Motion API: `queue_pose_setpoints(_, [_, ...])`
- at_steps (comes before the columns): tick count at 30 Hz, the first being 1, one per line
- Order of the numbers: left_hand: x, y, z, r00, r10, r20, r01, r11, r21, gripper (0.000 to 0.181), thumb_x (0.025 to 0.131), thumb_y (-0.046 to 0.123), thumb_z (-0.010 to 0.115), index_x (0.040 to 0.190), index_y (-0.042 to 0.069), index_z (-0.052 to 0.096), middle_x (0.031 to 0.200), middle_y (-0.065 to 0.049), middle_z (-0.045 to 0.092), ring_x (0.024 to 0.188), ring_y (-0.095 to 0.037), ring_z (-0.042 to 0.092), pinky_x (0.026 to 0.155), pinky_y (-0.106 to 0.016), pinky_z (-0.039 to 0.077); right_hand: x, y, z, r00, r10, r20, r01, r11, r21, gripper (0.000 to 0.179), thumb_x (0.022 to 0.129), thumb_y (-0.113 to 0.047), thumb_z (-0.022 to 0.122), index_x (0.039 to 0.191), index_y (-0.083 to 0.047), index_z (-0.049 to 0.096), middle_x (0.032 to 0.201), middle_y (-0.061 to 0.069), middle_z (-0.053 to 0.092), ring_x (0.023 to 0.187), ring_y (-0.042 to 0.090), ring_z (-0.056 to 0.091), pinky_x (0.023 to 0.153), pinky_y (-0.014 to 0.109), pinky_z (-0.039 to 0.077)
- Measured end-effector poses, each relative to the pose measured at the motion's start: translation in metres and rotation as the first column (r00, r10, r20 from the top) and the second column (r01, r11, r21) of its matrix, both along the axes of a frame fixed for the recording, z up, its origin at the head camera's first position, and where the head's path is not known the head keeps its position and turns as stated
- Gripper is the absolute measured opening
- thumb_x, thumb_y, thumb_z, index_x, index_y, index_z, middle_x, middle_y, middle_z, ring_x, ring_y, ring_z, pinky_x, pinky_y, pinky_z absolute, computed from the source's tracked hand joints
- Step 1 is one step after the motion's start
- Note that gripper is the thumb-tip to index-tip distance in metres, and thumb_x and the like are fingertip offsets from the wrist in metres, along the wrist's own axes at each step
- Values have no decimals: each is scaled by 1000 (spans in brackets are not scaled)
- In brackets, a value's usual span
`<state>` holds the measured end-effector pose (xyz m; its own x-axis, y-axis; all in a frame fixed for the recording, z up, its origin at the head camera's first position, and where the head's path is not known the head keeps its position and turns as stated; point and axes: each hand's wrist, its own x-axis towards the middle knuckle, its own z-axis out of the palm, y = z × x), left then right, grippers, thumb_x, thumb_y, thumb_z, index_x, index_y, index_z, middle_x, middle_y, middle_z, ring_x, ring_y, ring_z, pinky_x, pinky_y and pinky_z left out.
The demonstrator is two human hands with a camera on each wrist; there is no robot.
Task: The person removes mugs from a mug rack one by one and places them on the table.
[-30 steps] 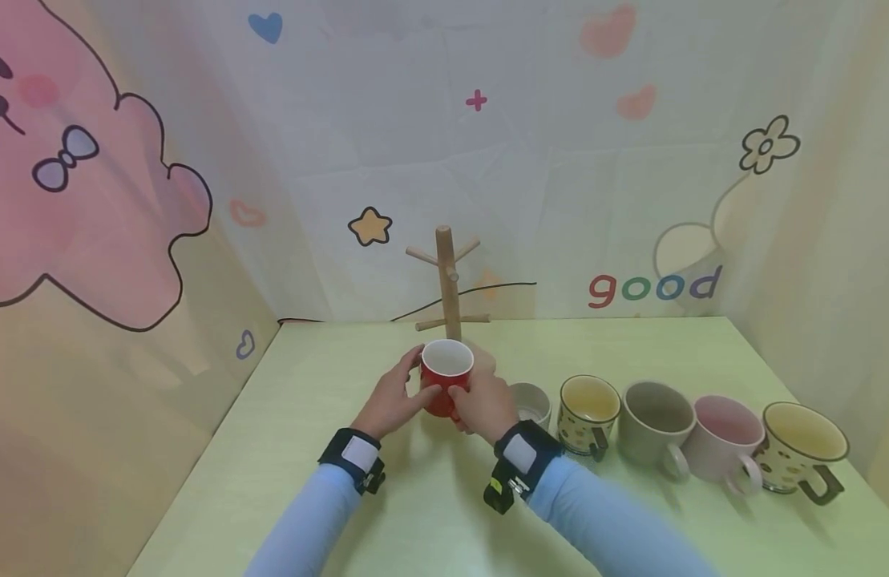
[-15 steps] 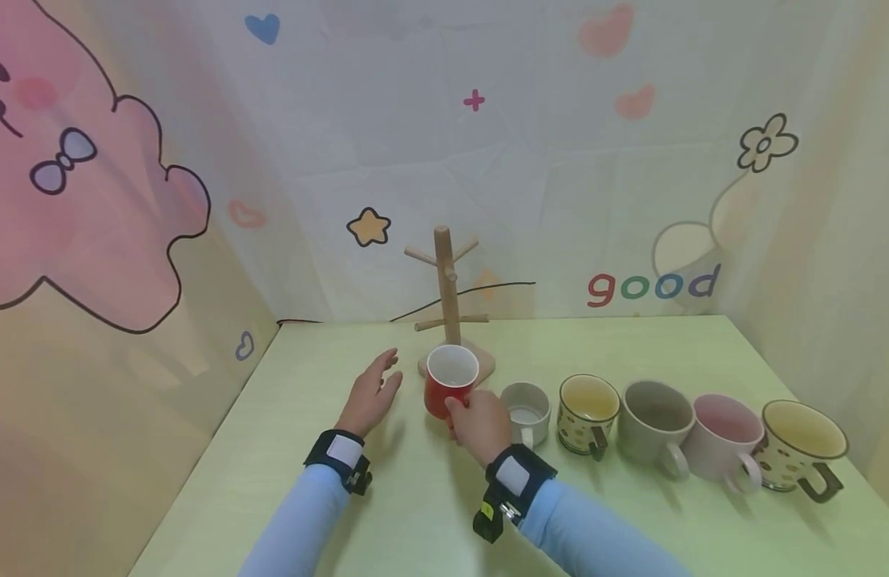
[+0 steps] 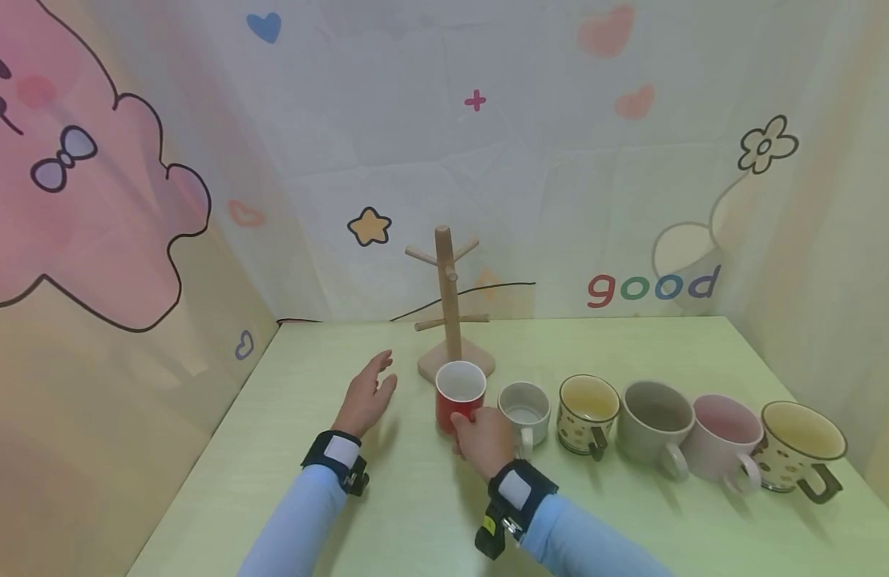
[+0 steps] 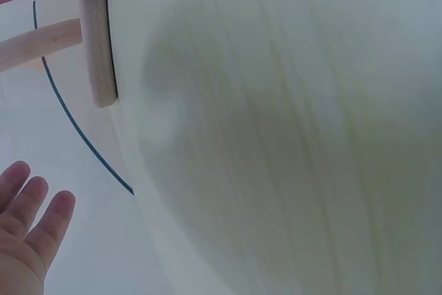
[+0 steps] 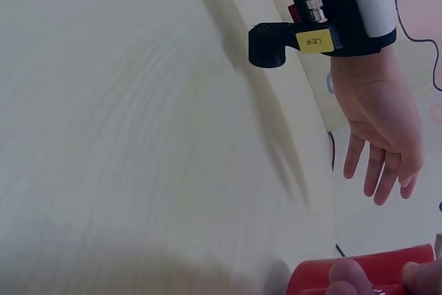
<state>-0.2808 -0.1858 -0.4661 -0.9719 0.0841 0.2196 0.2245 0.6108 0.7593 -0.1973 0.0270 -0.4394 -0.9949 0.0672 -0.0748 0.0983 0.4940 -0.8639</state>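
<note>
My right hand (image 3: 485,439) grips the handle side of a red mug (image 3: 447,409) with a white inside. The mug is upright in front of the wooden mug tree (image 3: 448,296); whether its bottom touches the table I cannot tell. Curled fingers hide its handle. Left of the mug and apart from it, my left hand (image 3: 362,398) hovers with relaxed fingers and holds nothing. The right wrist view shows that left hand (image 5: 383,115) hanging above the table, with part of the red mug (image 5: 314,276) at the bottom edge.
Right of the red mug stand a small white mug (image 3: 512,417), a spotted yellow mug (image 3: 577,433), a grey mug (image 3: 642,441), a pink mug (image 3: 707,457) and a larger spotted mug (image 3: 779,457). The mug tree's pegs carry nothing. A printed cloth (image 3: 386,120) hangs behind.
My left hand has let go of the red mug and drawn off to the left. My right hand has brought the mug nearer and slightly right, uncovering the mug tree's base.
</note>
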Motion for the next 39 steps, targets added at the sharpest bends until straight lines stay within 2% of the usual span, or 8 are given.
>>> queue_pose_setpoints(7, [-2,1,-4,1000,-8,2,8,1000,-1,52,102,20,47,150,4,37,147,-17,48,137,-33,43,109,-49,38,-1,2,-13,1000,-20,13,20,1000,9,26,97,-22,64,82,-2,68,59,3,61,54,14,60,52,26,43])
queue_pose_setpoints(14, [-3,3,-2,1000,-14,10,14,1000,2,52,102,20,47,151,5,37,147,-17,48,137,-32,42,109,-49,37,0,5,-10,999,8,42,-7,1000,-26,26,97,-26,65,91,-1,70,70,8,68,60,21,65,54,28,49])
queue_pose_setpoints(26, [-4,5,2,1000,-21,11,21,1000,-16,52,102,20,47,151,6,37,146,-16,49,136,-32,43,109,-49,38,-2,12,-6,995,62,78,-67,996,63,37,99,-34,59,80,-4,69,60,3,60,59,19,56,53,28,42])
queue_pose_setpoints(32, [-4,4,5,1000,-21,4,21,1000,-15,51,102,19,47,150,5,38,147,-17,48,136,-33,43,108,-49,38,-2,16,-2,993,105,49,-110,988,113,37,100,-32,58,81,-3,71,60,2,61,59,17,57,56,28,41])
queue_pose_setpoints(39, [-4,2,13,999,-16,29,17,999,-39,51,103,21,46,151,6,36,148,-17,47,137,-33,42,109,-49,37,0,23,9,991,132,-4,-129,976,176,38,100,-31,57,76,-6,73,61,0,61,64,18,55,57,29,40])
